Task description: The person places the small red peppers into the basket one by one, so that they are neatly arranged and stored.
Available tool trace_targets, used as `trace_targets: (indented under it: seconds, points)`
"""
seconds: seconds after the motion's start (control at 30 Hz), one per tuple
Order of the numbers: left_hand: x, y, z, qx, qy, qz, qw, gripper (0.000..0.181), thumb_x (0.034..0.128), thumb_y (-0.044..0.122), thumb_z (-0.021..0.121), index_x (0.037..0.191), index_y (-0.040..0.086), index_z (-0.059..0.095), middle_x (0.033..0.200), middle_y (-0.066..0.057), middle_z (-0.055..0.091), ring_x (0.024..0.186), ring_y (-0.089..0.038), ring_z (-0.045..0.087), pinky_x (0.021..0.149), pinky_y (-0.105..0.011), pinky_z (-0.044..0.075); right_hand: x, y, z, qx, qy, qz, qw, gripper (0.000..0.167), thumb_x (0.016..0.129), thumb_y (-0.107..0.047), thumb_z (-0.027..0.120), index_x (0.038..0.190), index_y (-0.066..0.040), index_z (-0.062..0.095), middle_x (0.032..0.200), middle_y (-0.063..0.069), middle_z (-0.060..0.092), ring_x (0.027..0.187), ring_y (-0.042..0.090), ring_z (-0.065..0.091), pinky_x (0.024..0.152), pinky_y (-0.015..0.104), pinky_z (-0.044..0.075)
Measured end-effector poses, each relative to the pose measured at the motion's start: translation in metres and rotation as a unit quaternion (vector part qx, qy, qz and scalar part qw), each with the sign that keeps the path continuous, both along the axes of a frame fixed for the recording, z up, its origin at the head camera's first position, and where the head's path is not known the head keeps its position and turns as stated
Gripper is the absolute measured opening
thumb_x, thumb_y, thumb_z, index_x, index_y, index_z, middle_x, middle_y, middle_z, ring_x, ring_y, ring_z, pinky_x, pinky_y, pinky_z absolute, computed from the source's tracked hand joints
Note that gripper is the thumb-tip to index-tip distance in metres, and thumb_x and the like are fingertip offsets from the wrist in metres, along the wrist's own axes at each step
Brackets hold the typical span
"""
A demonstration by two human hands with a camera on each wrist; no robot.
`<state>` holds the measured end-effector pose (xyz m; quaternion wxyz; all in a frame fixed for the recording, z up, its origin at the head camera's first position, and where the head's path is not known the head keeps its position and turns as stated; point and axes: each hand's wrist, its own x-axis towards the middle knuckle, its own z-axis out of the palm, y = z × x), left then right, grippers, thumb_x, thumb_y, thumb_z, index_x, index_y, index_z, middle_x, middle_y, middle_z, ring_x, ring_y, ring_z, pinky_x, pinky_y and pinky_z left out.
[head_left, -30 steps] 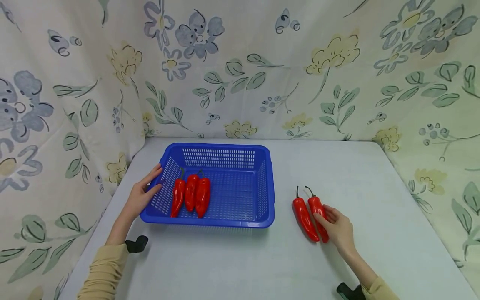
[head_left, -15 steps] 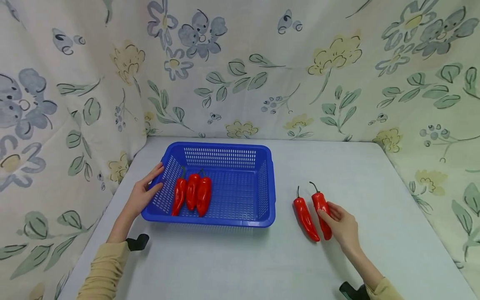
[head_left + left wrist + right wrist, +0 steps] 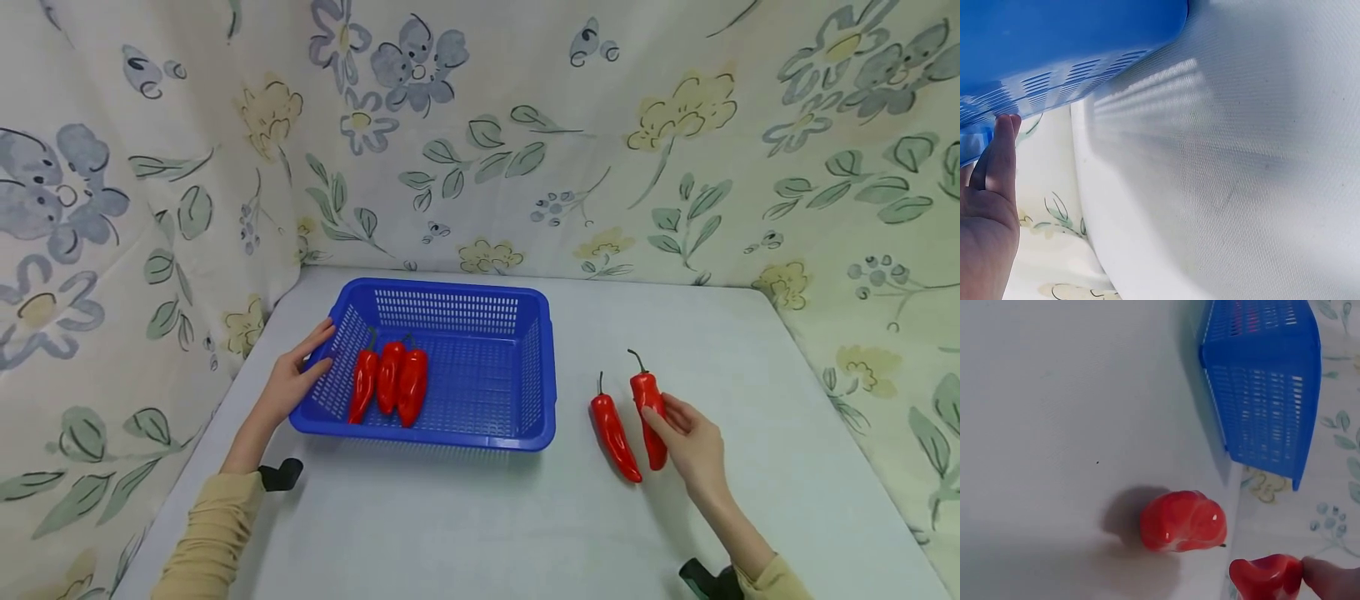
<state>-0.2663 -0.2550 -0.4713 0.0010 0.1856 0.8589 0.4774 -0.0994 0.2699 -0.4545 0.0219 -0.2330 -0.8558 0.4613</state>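
Observation:
In the head view, my right hand [image 3: 692, 442] pinches a red chili pepper [image 3: 648, 408] between thumb and fingers, its stem pointing away from me. This pepper appears raised off the table. A second red chili pepper [image 3: 613, 437] lies just left of it. My left hand [image 3: 292, 379] touches the left side of a blue plastic basket [image 3: 450, 439], thumb and fingers spread along its rim. The left wrist view shows straight fingers [image 3: 1004, 150] against the slotted wall. Inside the basket, three red peppers [image 3: 389, 377] lie side by side at the left.
A white table [image 3: 450, 525] bears everything. Behind it and along its sides hangs a floral cloth [image 3: 525, 108]. The basket's slotted side wall [image 3: 1260, 406] shows in the right wrist view.
My right hand has moved the pepper slightly away from me and apart from the one beside it. My left hand stays at the basket. The head view has shifted a little.

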Motion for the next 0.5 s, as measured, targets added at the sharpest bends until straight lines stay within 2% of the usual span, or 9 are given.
trace_targets:
  seconds: [0.23, 0.4, 0.5]
  points:
    - [0.001, 0.001, 0.001, 0.009, -0.006, -0.004, 0.9999, 0.053, 0.0964, 0.009, 0.051, 0.146, 0.007, 0.035, 0.157, -0.012, 0.025, 0.143, -0.038, 0.023, 0.104, -0.016, 0.033, -0.002, -0.001, 0.014, -0.008, 0.013, -0.019, 0.9997, 0.064, 0.093, -0.041, 0.054, 0.145, -0.007, 0.038, 0.137, 0.019, 0.052, 0.123, 0.036, 0.054, 0.082, 0.021, 0.055]
    - [0.001, 0.0, 0.0, 0.013, -0.003, -0.006, 0.9999, 0.053, 0.0963, 0.009, 0.051, 0.146, 0.006, 0.035, 0.157, -0.013, 0.024, 0.142, -0.038, 0.023, 0.101, -0.008, 0.032, -0.004, 0.0, 0.02, -0.017, 0.019, -0.033, 0.9991, 0.064, 0.093, -0.043, 0.054, 0.146, -0.01, 0.037, 0.138, 0.017, 0.053, 0.122, 0.034, 0.054, 0.075, 0.008, 0.051]
    - [0.002, 0.0, 0.0, 0.015, -0.003, -0.006, 0.9999, 0.053, 0.0961, 0.008, 0.051, 0.146, 0.006, 0.035, 0.157, -0.014, 0.024, 0.143, -0.038, 0.023, 0.101, -0.006, 0.031, -0.006, 0.0, 0.024, -0.028, 0.025, -0.038, 0.9986, 0.065, 0.093, -0.044, 0.054, 0.147, -0.012, 0.036, 0.139, 0.016, 0.052, 0.123, 0.033, 0.053, 0.073, 0.005, 0.049]
